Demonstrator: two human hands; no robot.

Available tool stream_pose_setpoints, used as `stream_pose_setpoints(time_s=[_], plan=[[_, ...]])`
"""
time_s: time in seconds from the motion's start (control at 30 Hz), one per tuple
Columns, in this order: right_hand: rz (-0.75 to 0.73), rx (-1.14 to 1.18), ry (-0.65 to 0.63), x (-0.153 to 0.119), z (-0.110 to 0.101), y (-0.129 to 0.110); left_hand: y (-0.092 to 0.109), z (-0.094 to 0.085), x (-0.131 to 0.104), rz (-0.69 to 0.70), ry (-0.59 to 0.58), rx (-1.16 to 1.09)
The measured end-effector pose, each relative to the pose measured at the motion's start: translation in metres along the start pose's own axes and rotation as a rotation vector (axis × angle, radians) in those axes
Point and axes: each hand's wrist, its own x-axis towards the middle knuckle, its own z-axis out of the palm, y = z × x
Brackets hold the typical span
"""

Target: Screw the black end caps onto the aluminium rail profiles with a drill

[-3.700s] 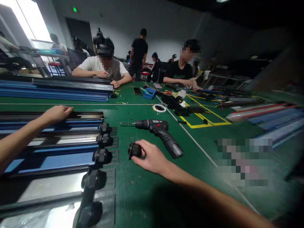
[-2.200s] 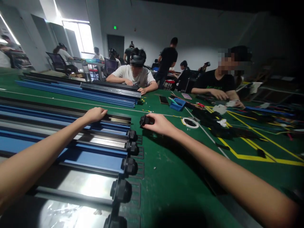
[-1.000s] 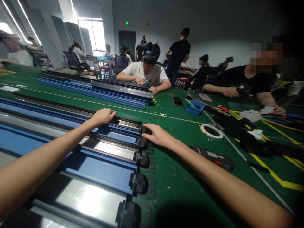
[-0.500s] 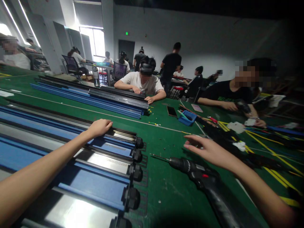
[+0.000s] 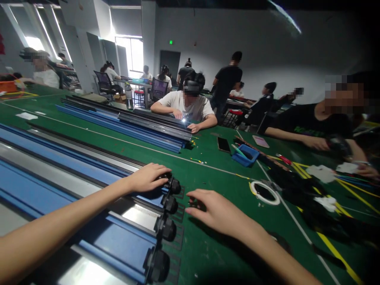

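Note:
My left hand (image 5: 150,177) lies palm down over the right end of the farthest rail (image 5: 89,147), fingers stretched out and thumb apart, beside a black cable gland (image 5: 175,186). My right hand (image 5: 215,209) hovers above the table just right of the glands. Its fingers are curled, with small bits showing between thumb and fingertips, too small to name. Several blue and silver metal rails (image 5: 130,229) lie side by side under my left forearm, each ending in a black gland. A dark shape (image 5: 279,240) is mostly hidden behind my right forearm.
On the green table (image 5: 219,253) are a white ring (image 5: 277,198), a blue tray (image 5: 246,161) and a phone (image 5: 223,145). Dark and yellow strips (image 5: 335,253) lie at right. Opposite, a person (image 5: 192,103) works at more rails (image 5: 124,128); another (image 5: 323,126) sits at right.
My left hand has slid right along the rail to its end and spread its fingers. My right hand has moved left towards the glands. The power drill seen before no longer shows clearly.

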Motion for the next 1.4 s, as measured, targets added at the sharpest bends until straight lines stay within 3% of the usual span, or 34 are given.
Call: stream_pose_setpoints(time_s=[0.17,0.37,0.87,0.97,1.07,1.17,1.23,1.3,1.4], plan=[[-0.123,-0.07,-0.034,0.037,0.039,-0.014,0.0,0.0,0.001,-0.015,-0.041,0.077],[-0.085,0.005,0.032,0.034,0.059,-0.01,0.007,-0.002,0.004,-0.052,-0.077,0.123],[-0.087,0.018,0.016,0.036,0.062,-0.008,0.009,0.001,0.003,-0.073,-0.06,0.198],[-0.084,-0.019,0.019,0.038,0.05,-0.009,0.007,0.001,0.002,-0.072,-0.059,0.173],[-0.04,-0.068,0.053,0.037,0.023,-0.004,0.006,-0.001,0.002,-0.079,-0.054,0.137],[0.076,-0.108,0.063,0.017,-0.011,0.012,0.003,-0.005,0.004,-0.092,-0.064,0.069],[0.189,-0.114,0.056,-0.015,-0.026,0.033,-0.001,-0.009,0.008,-0.086,-0.104,0.006],[0.295,-0.155,0.144,-0.06,-0.028,0.061,-0.007,-0.013,0.014,-0.057,-0.149,-0.074],[0.377,-0.227,0.281,-0.13,-0.004,0.103,-0.011,-0.014,0.023,-0.01,-0.185,-0.176]])
